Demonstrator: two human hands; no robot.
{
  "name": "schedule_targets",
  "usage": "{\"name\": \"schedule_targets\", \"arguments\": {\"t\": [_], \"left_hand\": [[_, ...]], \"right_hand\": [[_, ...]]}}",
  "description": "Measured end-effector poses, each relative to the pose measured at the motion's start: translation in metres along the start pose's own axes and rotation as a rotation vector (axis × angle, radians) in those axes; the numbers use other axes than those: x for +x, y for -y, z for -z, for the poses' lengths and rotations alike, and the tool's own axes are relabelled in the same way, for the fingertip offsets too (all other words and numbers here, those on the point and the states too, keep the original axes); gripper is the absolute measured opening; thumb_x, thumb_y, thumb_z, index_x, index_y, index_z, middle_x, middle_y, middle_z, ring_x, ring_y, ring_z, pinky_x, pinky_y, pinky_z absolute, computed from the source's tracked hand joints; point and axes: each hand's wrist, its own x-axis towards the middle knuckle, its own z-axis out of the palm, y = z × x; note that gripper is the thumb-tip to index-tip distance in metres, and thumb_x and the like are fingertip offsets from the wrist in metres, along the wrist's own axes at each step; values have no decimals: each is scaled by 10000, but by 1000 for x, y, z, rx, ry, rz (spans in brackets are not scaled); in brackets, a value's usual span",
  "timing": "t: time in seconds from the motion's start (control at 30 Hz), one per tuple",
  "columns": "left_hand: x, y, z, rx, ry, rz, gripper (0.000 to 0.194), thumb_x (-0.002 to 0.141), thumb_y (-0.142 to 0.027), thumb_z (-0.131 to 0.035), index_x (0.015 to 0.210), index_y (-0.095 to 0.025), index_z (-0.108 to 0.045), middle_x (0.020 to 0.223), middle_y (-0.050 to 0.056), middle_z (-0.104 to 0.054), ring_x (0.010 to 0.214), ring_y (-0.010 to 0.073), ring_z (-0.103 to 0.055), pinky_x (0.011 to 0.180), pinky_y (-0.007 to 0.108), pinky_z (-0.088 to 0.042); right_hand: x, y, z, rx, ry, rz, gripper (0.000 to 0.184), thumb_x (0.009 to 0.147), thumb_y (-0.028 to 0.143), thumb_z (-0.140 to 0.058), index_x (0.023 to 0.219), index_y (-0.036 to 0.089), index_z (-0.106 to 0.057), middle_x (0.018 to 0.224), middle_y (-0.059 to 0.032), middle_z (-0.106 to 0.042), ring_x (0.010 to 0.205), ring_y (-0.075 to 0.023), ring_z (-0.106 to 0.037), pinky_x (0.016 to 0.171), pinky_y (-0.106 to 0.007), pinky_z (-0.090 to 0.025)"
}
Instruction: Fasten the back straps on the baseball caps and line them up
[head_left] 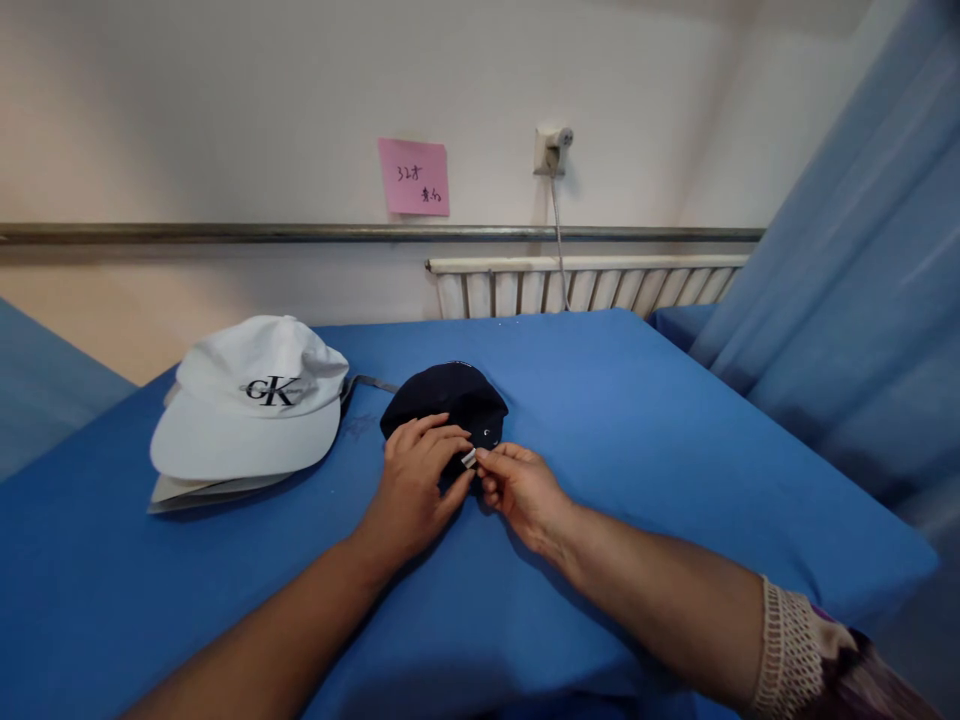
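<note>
A dark navy cap (442, 388) sits on the blue-covered table, its opening towards me. My left hand (416, 480) lies over the cap's near edge, fingers bent and gripping it. At that same edge, my right hand (525, 490) pinches a small white tag (469, 458) between thumb and forefinger. The two hands' fingertips almost meet there. Part of the cap's near side is hidden behind my fingers.
To the left rests a white cap (247, 420) with black lettering, on top of other brims. A dark strap (371, 382) lies between the caps. Behind are a radiator (525, 290), a metal rail (300, 234) and a plugged-in cord. A blue curtain (847, 280) hangs at right.
</note>
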Motion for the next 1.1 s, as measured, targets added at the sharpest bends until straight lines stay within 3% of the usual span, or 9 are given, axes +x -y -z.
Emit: {"name": "schedule_targets", "arguments": {"t": [0.17, 0.37, 0.47, 0.57, 0.7, 0.83, 0.93, 1.1], "left_hand": [[0, 1, 0, 67, 41, -66, 212, 852, -237, -559, 1035, -245, -666, 1093, 58, -711, 1176, 275, -553, 1120, 485, -214], [4, 11, 6, 25, -36, 23, 184, 874, -267, -524, 992, -233, -662, 996, 49, -713, 998, 237, -624, 1085, 431, -283], [6, 16, 11, -13, -96, 101, 192, 868, -299, -517, 974, -213, -653, 953, 62, -700, 956, 246, -618, 1042, 419, -341], [6, 18, 14, -66, -124, 163, 213, 864, -336, -508, 964, -205, -642, 955, 71, -687, 964, 258, -605, 966, 398, -411], [5, 17, 14, -151, -104, 197, 227, 846, -367, -526, 965, -211, -640, 964, 65, -678, 962, 247, -610, 903, 372, -455], [4, 15, 16, -201, -56, 248, 239, 831, -385, -548, 972, -216, -643, 924, 49, -687, 905, 234, -633, 821, 357, -496], [5, 18, 18, -223, -44, 319, 255, 817, -397, -564, 976, -216, -648, 884, 39, -696, 833, 225, -643, 755, 345, -512], [7, 36, 16, -357, -25, 408, 287, 802, -427, -580, 962, -200, -653, 874, 41, -705, 789, 213, -656, 730, 330, -517]], "right_hand": [[-2, 1, -1, -56, 21, 52, 294, 635, 345, -818, 670, 177, -579, 605, 29, -581, 478, -65, -425, 474, -226, -311], [5, 1, 0, -129, 22, 102, 263, 685, 377, -752, 799, 166, -644, 709, -1, -621, 534, -81, -489, 508, -234, -353], [12, 2, 4, -314, -64, 251, 204, 689, 309, -734, 813, 193, -619, 698, 17, -587, 561, -98, -494, 549, -251, -379], [18, 8, 8, -608, -116, 497, 234, 692, 235, -737, 892, 241, -614, 817, 2, -605, 714, -145, -541, 687, -296, -430], [25, 18, 12, -976, -18, 808, 342, 698, 182, -747, 1002, 270, -616, 1052, -41, -610, 1008, -219, -536, 917, -378, -405], [37, 22, 14, -1163, 41, 966, 251, 782, 108, -629, 987, 252, -639, 1075, -45, -644, 1049, -221, -554, 968, -409, -398], [44, 22, 16, -1196, 95, 977, 212, 815, 88, -598, 936, 249, -665, 1014, -29, -680, 1023, -203, -579, 947, -382, -426], [42, 25, 19, -1231, 154, 776, 113, 865, 164, -610, 913, 240, -679, 888, -10, -681, 899, -171, -592, 854, -328, -444]]}}
